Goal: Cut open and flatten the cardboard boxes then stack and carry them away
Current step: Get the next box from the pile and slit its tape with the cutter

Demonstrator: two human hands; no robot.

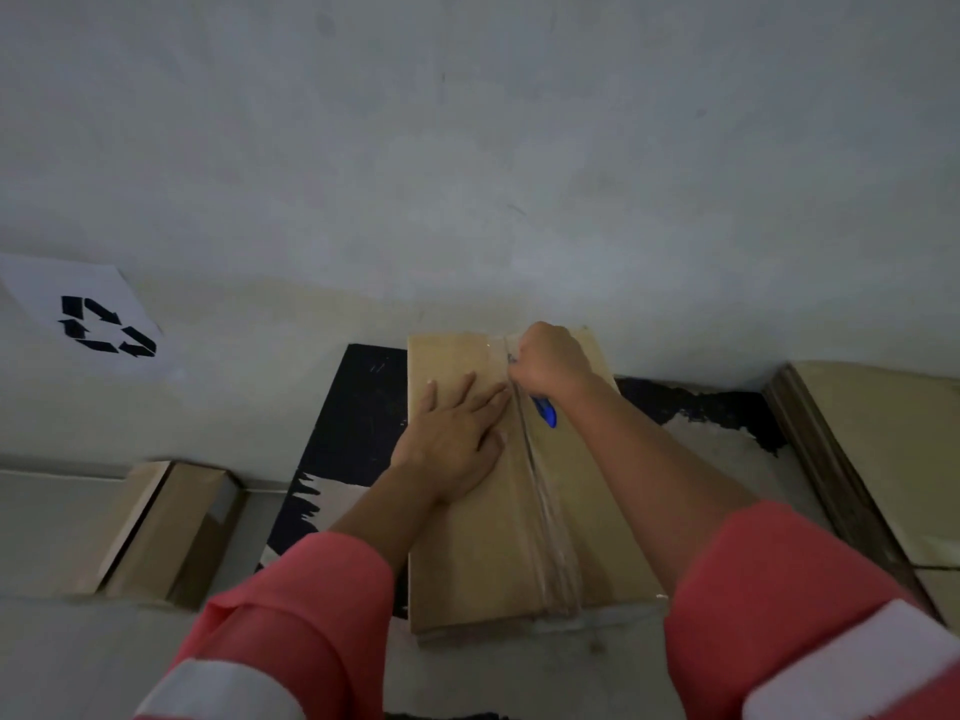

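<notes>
A brown cardboard box [483, 553] stands in front of me, its top flaps sealed by a strip of clear tape [553, 543] running down the middle. My left hand [457, 433] lies flat on the left flap, fingers straight and spread, next to the seam. My right hand [548, 363] grips a blue box cutter [545, 410] at the far end of the tape seam; the blade is hidden under my fist.
A smaller cardboard box [171, 532] lies at the left. Flattened cardboard sheets [883, 459] are stacked at the right. A white sheet with a black recycling symbol [106, 327] hangs on the grey wall. A black patch [358, 407] marks the floor behind the box.
</notes>
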